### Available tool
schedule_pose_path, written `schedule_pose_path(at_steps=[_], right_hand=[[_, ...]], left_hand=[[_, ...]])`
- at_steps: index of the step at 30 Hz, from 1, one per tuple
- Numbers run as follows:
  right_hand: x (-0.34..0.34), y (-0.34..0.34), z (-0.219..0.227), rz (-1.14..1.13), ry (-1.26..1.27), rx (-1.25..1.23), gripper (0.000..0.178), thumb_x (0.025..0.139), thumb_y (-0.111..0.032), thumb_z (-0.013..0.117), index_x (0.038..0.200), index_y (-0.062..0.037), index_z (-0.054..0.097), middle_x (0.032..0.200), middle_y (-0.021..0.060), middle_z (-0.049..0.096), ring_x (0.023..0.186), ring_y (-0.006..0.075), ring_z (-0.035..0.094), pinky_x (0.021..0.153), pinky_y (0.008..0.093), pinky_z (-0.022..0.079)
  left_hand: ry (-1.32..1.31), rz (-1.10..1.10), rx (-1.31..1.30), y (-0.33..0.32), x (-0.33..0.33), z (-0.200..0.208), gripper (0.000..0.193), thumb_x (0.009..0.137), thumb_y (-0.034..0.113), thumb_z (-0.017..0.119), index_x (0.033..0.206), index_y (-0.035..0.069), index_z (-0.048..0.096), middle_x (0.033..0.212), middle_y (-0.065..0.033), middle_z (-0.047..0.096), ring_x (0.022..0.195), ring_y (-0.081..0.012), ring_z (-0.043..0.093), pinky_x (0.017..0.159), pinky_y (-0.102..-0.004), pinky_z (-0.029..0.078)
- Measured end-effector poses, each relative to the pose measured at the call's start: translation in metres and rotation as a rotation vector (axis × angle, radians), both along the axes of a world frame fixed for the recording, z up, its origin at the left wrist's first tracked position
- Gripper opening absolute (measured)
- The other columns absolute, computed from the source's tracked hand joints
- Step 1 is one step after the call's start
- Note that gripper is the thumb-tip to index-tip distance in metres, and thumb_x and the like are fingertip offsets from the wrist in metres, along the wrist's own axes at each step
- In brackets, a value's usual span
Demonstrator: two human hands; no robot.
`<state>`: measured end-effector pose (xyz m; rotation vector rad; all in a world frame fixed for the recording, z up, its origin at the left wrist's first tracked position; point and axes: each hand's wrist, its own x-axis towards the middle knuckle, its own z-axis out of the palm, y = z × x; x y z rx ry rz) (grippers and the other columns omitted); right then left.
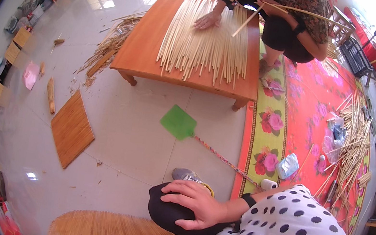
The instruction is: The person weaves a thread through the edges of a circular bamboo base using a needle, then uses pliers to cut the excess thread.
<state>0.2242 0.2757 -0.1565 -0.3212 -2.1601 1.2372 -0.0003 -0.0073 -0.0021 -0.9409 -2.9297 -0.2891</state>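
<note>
My right hand (195,206) lies palm down on my knee (162,211), which is clad in black, with the fingers spread and nothing held. The polka-dot sleeve (288,229) of that arm fills the lower right. My left hand is out of view. A grey shoe (186,174) pokes out just beyond the knee. A green fly swatter (178,122) with a patterned handle lies on the tiled floor ahead of me.
Across a low wooden table (140,47) covered with pale reed strips (209,38), another person crouches, one hand (207,20) flat on the strips. A woven mat (72,129) lies left, a woven piece (117,233) below, and a red flowered rug (305,115) with loose strips (355,137) on the right.
</note>
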Motion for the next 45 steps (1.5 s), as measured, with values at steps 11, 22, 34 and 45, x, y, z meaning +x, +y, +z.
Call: schedule_pose_path(at_steps=[11,22,34,45], right_hand=[[-0.006,-0.023,0.010,0.032,-0.042,0.009,0.061,0.081,-0.033,0.067,0.134,-0.0063,0.051,0.138,0.0157,0.049,0.126,0.0370,0.046,0.106,0.0500,0.040],[-0.017,-0.055,0.008,0.000,-0.039,0.104,0.060,0.081,-0.023,0.071,0.135,-0.0043,0.051,0.138,0.0201,0.051,0.128,0.0408,0.047,0.109,0.0476,0.039],[-0.010,-0.123,0.089,0.429,-0.099,0.106,0.042,0.081,-0.009,0.070,0.121,-0.0022,0.060,0.116,0.0186,0.064,0.110,0.0380,0.059,0.094,0.0416,0.050],[-0.093,-0.193,0.066,0.351,-0.087,0.075,0.038,0.082,-0.010,0.068,0.118,0.0001,0.061,0.104,0.0238,0.066,0.096,0.0424,0.064,0.083,0.0456,0.053]], left_hand=[[0.093,-0.050,0.150,-0.011,0.006,-0.007,0.024,0.097,0.021,0.063,0.102,-0.002,0.068,0.091,-0.0210,0.068,0.084,-0.0389,0.063,0.078,-0.0452,0.050],[0.029,-0.068,0.435,-0.035,-0.008,-0.046,0.015,0.094,0.007,0.060,0.106,-0.001,0.065,0.094,-0.0175,0.069,0.085,-0.0291,0.065,0.078,-0.0382,0.052],[0.243,-0.088,0.518,-0.027,0.008,-0.039,0.006,0.091,0.016,0.061,0.089,0.010,0.062,0.078,-0.0112,0.068,0.074,-0.0356,0.066,0.062,-0.0448,0.049],[0.123,-0.107,0.817,0.002,0.017,-0.038,0.006,0.092,0.015,0.061,0.092,0.009,0.063,0.073,-0.0086,0.067,0.066,-0.0300,0.065,0.059,-0.0396,0.050]])
